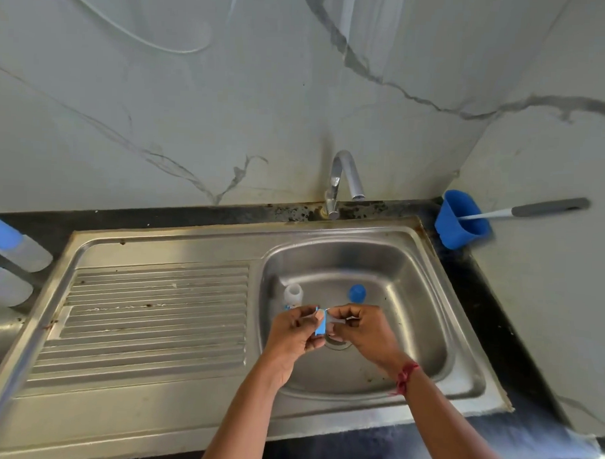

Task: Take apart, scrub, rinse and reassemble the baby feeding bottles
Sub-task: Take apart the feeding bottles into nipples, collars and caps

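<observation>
Over the basin of the sink (415, 302), just above the drain (338, 344), a blue collar (320, 325) is gripped edge-on in the curled fingers of the left hand (292, 328). A clear teat (335, 322) at the collar's right face is pinched between the thumb and fingers of the right hand (361, 329). Whether the teat is seated in the collar or free of it cannot be told. A red thread (405, 377) is tied round the right wrist. Behind the hands, an open bottle (293, 293) is stood upright on the basin floor at the left, and a blue cap (357, 293) is set apart from it at the right. No water is seen at the tap (344, 176). On the counter (481, 287) in the right corner, a blue cup (460, 223) is stood with a brush (535, 209) leaning out of it. At the far left, beside the drainer (154, 313), a far bottle (26, 254) and a near bottle (7, 287) are seen, both blue-topped and partly cut off by the frame edge.
</observation>
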`<state>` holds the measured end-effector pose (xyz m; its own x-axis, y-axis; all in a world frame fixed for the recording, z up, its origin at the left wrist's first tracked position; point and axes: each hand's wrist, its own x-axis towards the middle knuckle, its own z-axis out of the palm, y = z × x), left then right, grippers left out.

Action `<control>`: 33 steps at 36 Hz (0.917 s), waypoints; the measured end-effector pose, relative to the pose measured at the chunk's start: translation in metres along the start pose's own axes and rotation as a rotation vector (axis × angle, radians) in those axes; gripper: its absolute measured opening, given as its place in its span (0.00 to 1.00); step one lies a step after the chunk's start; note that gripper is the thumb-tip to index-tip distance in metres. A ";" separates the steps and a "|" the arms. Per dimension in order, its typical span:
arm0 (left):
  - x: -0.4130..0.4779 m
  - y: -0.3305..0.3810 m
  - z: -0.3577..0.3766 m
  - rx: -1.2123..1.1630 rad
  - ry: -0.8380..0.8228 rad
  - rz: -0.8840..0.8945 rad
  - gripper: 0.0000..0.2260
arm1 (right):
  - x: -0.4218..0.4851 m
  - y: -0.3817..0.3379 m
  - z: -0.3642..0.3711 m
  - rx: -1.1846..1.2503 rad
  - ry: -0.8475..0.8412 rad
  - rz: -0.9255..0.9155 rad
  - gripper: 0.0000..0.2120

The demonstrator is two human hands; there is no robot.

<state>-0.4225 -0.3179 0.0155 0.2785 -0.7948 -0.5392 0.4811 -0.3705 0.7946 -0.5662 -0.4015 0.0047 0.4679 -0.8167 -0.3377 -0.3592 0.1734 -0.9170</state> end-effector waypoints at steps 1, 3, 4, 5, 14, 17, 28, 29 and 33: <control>-0.001 0.000 0.000 -0.002 -0.009 0.002 0.09 | 0.000 -0.001 -0.002 0.003 -0.010 0.008 0.11; 0.000 0.002 0.002 -0.002 -0.034 0.007 0.09 | 0.000 -0.005 -0.005 0.006 -0.029 0.014 0.11; 0.000 0.004 0.003 -0.001 -0.041 0.008 0.09 | 0.002 -0.007 -0.008 0.003 -0.035 0.013 0.11; 0.001 0.007 0.005 0.003 -0.040 0.006 0.10 | 0.004 -0.010 -0.010 -0.006 -0.039 0.014 0.11; 0.017 0.016 0.025 0.007 0.015 0.015 0.12 | 0.025 -0.025 -0.030 -0.054 -0.066 0.025 0.06; 0.022 0.016 0.029 0.013 0.027 0.015 0.13 | 0.030 -0.026 -0.036 -0.071 -0.109 0.042 0.06; 0.026 0.028 0.030 0.034 0.034 0.055 0.17 | 0.043 -0.049 -0.039 -0.207 -0.142 -0.039 0.08; 0.027 0.029 0.031 0.041 0.027 0.064 0.18 | 0.043 -0.050 -0.039 -0.203 -0.123 -0.050 0.09; 0.026 0.030 0.035 0.068 0.009 0.067 0.17 | 0.038 -0.048 -0.039 -0.162 -0.048 -0.045 0.07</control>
<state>-0.4301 -0.3667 0.0356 0.3153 -0.8147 -0.4867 0.4040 -0.3489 0.8456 -0.5627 -0.4627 0.0441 0.5227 -0.7940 -0.3103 -0.4605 0.0434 -0.8866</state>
